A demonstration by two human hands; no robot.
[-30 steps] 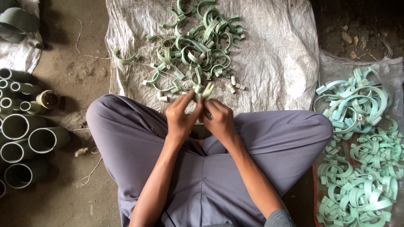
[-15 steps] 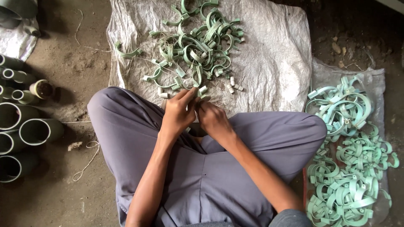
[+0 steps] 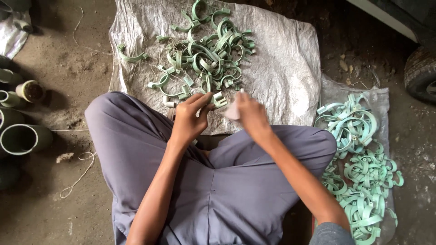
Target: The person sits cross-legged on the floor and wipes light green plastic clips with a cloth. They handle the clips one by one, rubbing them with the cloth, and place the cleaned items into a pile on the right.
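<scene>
Two bare hands work above your crossed knees. Your left hand (image 3: 190, 119) pinches a small pale-green curved plastic clamp piece (image 3: 219, 100) between thumb and fingertips, and the piece sits at the near edge of the heap just ahead of that hand. Your right hand (image 3: 250, 115) is blurred by motion; something small and pale shows at its fingertips, but whether the fingers close on it cannot be told.

Judged from this, the step in hand is picking and handling one clamp at a time. Keep the pinch near the end of the piece so the curved body stays free, and bring the right hand in squarely rather than from the side, so the two hands meet over your lap rather than over the heap.

Just beyond both hands lies the loose heap of green plastic pipe clamps (image 3: 206, 54), spread on a grey woven sack (image 3: 286, 68); draw from its near edge to avoid tangling. Well out to the right of your right hand, a pile of paler mint-green clamps (image 3: 361, 168) rests on a second sheet. Far to the left of your left hand stand short grey-green pipe sections (image 3: 20, 138) on the dirt floor (image 3: 68, 72).
</scene>
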